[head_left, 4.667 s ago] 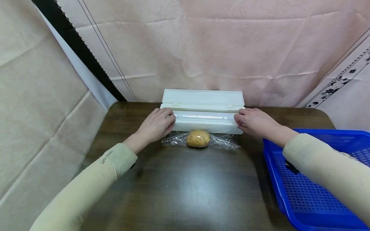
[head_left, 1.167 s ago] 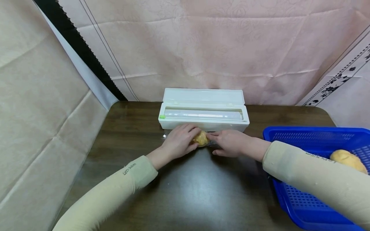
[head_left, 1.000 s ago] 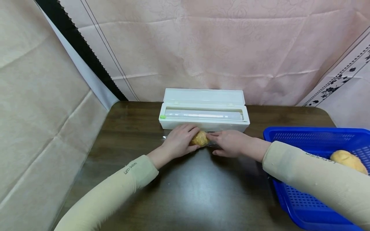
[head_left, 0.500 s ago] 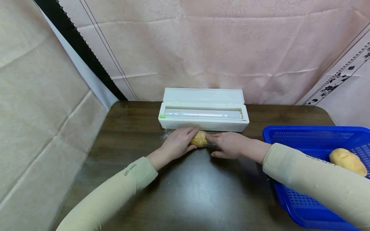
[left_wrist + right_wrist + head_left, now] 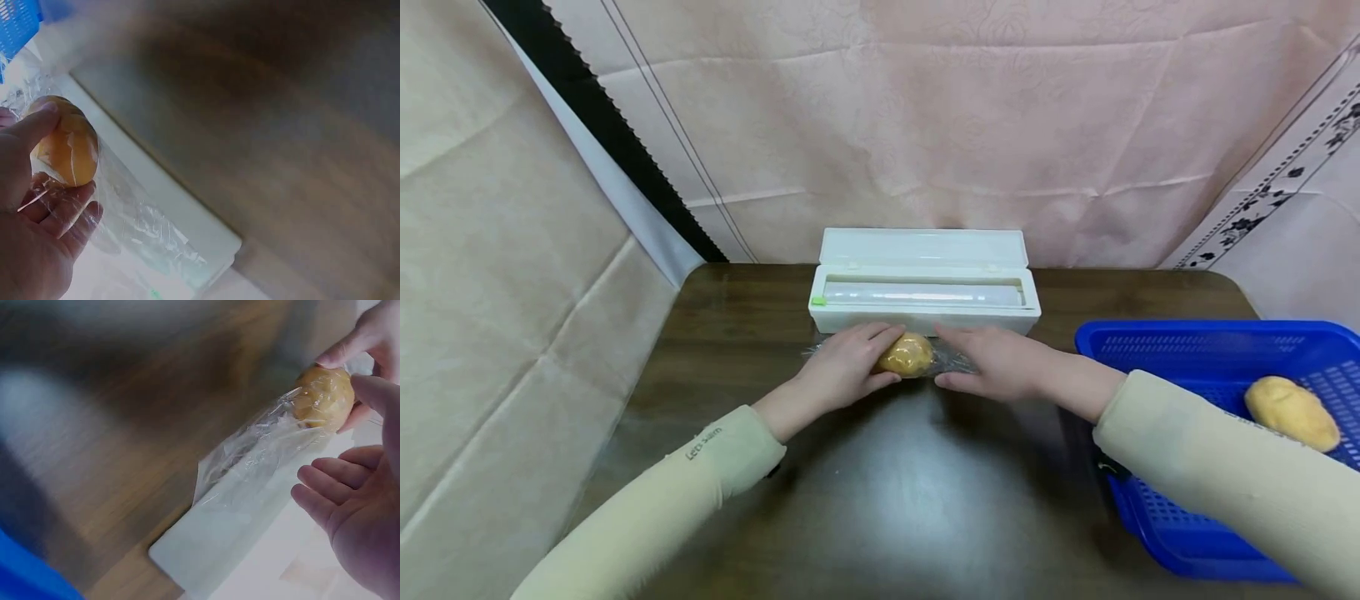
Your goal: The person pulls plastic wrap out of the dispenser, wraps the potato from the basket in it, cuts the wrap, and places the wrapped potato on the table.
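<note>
Left hand, seen from my remote post, grips a golden roll in clear film, just nearer than the white box on the table; right hand, fingers loosely extended, is just right of the roll

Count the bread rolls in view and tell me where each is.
2: a wrapped roll in the left hand and a second roll in the blue basket, where the right sleeve could hide more.
</note>
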`<state>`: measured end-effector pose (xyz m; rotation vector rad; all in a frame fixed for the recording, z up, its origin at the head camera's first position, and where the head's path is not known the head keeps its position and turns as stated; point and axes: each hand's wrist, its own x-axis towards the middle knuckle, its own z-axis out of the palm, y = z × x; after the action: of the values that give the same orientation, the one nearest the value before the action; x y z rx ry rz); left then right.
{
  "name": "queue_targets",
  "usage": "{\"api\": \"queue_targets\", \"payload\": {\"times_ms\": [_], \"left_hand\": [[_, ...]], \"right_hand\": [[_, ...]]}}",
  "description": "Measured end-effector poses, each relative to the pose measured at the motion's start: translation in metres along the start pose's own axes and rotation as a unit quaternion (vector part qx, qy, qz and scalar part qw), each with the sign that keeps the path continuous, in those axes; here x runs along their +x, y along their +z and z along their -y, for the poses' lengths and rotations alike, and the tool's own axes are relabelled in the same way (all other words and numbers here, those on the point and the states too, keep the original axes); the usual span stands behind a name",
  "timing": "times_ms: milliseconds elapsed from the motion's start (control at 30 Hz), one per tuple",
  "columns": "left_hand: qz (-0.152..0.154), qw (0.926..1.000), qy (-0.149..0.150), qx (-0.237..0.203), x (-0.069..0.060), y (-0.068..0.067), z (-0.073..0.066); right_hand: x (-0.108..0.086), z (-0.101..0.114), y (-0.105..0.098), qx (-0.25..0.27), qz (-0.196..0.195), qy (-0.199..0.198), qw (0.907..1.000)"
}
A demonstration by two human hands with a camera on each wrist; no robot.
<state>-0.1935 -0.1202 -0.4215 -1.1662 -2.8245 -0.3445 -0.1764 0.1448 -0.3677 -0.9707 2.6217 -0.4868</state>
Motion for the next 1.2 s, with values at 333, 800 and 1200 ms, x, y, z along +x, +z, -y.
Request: {"api": "queue_targets", "payload": {"times_ms": [333,800,1200], "left_hand": [[-0.003,0.9995,-0.002,-0.031,-0.013,-0.023,0.005],[-0.002,0.9989,0.014,-0.044,-0.014,-0.033,0.006],[-0.013,0.9989,0.005,-0.045,-0.017,-0.040,0.000]], "right_hand": [[0.012,0.037,-0.003,0.025,-0.074,-0.013,0.9969],[0.004,0.058,0.041,0.179,-0.159,0.089,0.9668],[0.004,0.055,0.081,0.256,-0.234,0.092,0.9335]]}}
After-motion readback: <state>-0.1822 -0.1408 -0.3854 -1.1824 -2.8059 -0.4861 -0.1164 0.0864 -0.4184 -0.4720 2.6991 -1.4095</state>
